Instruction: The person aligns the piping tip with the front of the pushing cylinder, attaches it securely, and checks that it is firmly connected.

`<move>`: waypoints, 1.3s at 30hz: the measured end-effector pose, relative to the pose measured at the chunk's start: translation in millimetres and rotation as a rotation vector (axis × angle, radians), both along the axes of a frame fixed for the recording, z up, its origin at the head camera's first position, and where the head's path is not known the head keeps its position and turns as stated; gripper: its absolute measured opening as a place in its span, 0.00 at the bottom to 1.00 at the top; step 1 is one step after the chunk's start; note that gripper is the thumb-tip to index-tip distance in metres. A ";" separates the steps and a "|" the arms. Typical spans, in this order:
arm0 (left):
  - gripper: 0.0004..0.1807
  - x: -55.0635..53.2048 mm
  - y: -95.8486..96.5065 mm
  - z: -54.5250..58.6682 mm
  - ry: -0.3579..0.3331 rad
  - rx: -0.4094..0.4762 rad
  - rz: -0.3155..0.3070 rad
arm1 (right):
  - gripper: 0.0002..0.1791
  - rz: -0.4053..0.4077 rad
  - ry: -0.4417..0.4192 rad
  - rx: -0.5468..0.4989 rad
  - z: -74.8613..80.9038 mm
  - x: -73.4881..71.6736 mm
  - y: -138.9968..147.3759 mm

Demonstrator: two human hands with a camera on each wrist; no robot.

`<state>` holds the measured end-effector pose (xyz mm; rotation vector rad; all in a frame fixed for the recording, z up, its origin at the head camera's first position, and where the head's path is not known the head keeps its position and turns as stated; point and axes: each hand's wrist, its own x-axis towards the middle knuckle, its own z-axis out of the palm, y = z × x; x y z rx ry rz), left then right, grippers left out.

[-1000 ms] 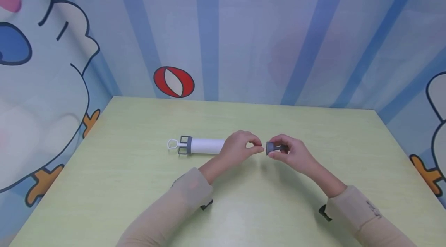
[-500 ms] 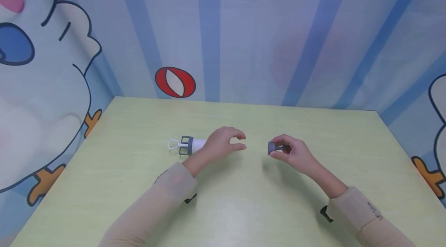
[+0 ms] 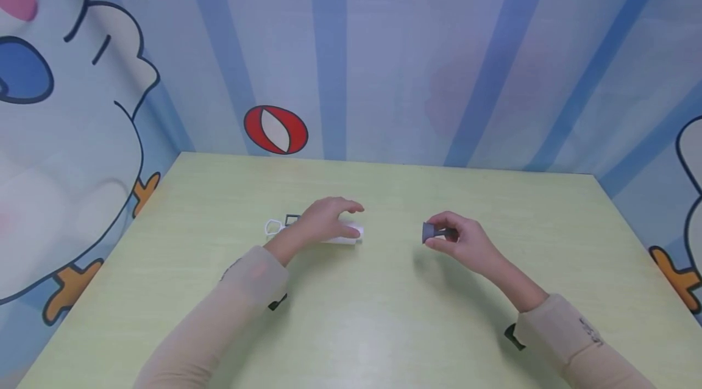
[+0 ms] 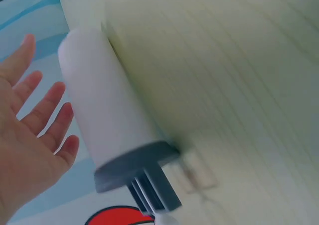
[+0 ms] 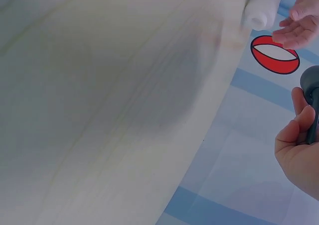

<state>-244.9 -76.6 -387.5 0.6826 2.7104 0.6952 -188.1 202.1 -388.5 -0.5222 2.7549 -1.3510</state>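
Note:
A white tube [image 4: 104, 95] with a grey collar [image 4: 134, 166] and a white loop handle [image 3: 272, 227] lies on the table. Above it, my left hand [image 3: 320, 221] has spread fingers; the left wrist view shows the fingers beside the tube without gripping it, though contact is unclear. Part of the tube is hidden by that hand in the head view. My right hand [image 3: 466, 244] pinches a dark grey piece [image 3: 429, 232] with a wide round end and a thin stem. Its wide end points left, apart from the tube.
The pale green table [image 3: 384, 328] ends at a striped blue backdrop [image 3: 395, 60] printed with cartoon figures and a red oval [image 3: 296, 133].
My left hand has moved left, away from the grey piece, and its fingers have spread over the tube. The right hand keeps its hold and has barely moved.

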 end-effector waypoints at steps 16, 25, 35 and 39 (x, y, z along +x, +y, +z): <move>0.32 -4.6 -16.5 -7.7 -0.069 -0.198 -0.054 | 0.16 0.005 -0.004 -0.002 -4.2 -0.2 1.7; 0.29 -5.0 -18.2 -10.4 -0.081 -0.197 -0.042 | 0.17 0.012 -0.025 -0.015 -4.4 0.3 1.0; 0.29 -4.2 -13.3 -1.9 -0.045 -0.167 -0.073 | 0.17 0.020 -0.019 0.004 -3.9 -3.9 -1.4; 0.30 -3.4 -8.1 3.1 -0.019 -0.159 -0.095 | 0.18 0.022 -0.026 0.016 -3.8 -7.2 -4.7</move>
